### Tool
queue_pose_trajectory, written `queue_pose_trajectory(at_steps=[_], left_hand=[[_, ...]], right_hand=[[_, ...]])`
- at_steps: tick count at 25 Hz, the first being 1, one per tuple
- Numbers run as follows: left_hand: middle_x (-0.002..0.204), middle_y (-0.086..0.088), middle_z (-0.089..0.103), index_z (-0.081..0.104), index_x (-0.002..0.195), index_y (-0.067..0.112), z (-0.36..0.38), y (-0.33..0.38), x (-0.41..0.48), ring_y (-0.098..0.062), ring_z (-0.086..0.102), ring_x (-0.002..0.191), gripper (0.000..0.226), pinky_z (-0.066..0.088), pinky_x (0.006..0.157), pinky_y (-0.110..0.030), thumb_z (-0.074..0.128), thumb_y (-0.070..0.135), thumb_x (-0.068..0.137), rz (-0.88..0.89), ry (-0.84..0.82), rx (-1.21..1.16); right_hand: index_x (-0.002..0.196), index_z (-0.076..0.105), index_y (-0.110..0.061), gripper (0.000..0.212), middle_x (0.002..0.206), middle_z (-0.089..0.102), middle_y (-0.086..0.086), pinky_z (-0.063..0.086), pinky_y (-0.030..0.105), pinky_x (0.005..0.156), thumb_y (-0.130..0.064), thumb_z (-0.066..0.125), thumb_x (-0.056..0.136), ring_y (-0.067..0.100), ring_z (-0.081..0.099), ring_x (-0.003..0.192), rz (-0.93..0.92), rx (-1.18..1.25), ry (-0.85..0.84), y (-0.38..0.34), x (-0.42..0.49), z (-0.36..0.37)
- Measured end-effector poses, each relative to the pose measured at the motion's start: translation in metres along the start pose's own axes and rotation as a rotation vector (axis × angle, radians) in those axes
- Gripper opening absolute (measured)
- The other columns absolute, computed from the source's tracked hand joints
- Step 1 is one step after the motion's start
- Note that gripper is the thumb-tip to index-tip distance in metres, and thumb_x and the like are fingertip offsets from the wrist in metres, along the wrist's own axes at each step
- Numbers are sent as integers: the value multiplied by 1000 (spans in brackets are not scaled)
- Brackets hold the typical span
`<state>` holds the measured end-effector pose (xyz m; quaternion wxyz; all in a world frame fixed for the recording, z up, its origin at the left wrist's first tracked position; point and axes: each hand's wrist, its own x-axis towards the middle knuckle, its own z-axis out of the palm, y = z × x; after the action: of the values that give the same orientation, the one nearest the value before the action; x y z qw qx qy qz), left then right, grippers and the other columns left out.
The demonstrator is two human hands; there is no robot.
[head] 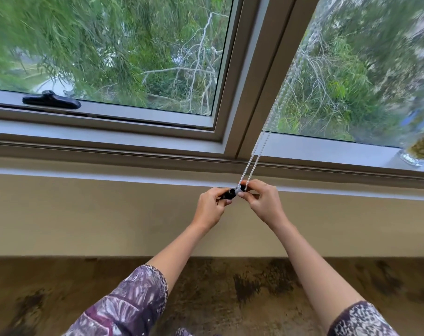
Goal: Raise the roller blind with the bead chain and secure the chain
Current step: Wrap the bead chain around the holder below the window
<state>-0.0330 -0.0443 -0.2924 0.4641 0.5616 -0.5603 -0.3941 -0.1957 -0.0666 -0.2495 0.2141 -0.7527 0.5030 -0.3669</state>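
Sleeves point(123, 304) near | my left hand point(209, 209) pinched black clip point(228, 194) | right hand point(263, 202) pinched bead chain point(251, 163) loop | keep chain taut, seat beads squarely

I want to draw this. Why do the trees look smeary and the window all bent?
Head view: the trees outside are smeared by blur, worst toward the corners; the wide lens slants the window frame; the hands and bead chain in the middle stay sharper; soft daylight, no glare.

bead chain point(254, 156): glossy white beads | window frame point(252, 98): smooth matt grey | sleeve point(133, 304): patterned cloth
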Motion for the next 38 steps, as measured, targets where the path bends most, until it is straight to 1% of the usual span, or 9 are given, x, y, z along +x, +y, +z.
queue_pose_trajectory(at_steps=[2,5,8,13,15,23,32,36,38], left_hand=[[105,1,69,71,112,18,-1,2,-2,-9,68,94,36,55,94,-35,65,-2,82,12,-12,14],[108,-3,69,69,114,16,-3,3,-3,-16,67,98,37,54,95,-38,64,-2,83,51,-27,61],[108,-5,68,69,116,16,-7,5,-5,-19,66,99,37,53,95,-39,63,-2,83,94,-29,136],[110,-7,67,67,117,11,-12,7,-10,-24,68,99,38,54,94,-43,59,-5,84,95,-46,118],[111,-6,66,67,117,13,-12,7,-11,-24,68,99,38,54,94,-44,59,-4,84,92,-53,122],[114,-6,67,67,119,17,-17,6,-9,-22,65,105,45,53,96,-44,55,-7,83,133,-119,157],[118,-1,69,66,120,20,-25,3,-5,-15,65,107,46,52,98,-38,55,-6,84,171,-125,226],[115,1,70,67,119,19,-26,2,-6,-15,66,104,44,52,96,-37,57,-5,83,187,-87,242],[116,-1,69,67,120,16,-26,1,-6,-17,65,105,44,52,96,-38,57,-6,83,191,-80,241]], right_hand=[[95,72,-11,16,91,71,-1,50,7,75,-8,73,79,-4,64,84,-22,-12,-16,-1,-1,-1],[95,72,-9,17,93,71,0,50,8,78,-6,74,79,1,65,87,-42,-24,-21,0,-3,-2],[95,72,-11,17,92,71,-2,49,5,77,-6,73,78,0,64,87,-53,-38,-19,-1,-7,-1],[94,72,-13,17,93,70,-7,47,3,76,-6,74,78,-6,63,86,-45,-14,3,-4,-13,2],[98,72,-13,21,92,69,-10,47,3,74,-6,74,78,-10,63,85,-40,1,15,-6,-16,4],[101,72,-13,25,93,71,-5,48,4,75,-4,73,79,0,64,88,-51,31,6,-11,-18,4],[101,72,-14,24,92,70,-6,47,3,78,-3,72,80,-9,62,88,-79,11,-20,-11,-11,7],[97,72,-15,22,90,70,-5,49,6,77,-4,74,78,0,64,85,-90,-1,-16,-11,-8,9],[96,72,-13,21,88,70,-4,53,12,77,-4,74,78,5,66,83,-105,-7,-23,-11,-5,9]])
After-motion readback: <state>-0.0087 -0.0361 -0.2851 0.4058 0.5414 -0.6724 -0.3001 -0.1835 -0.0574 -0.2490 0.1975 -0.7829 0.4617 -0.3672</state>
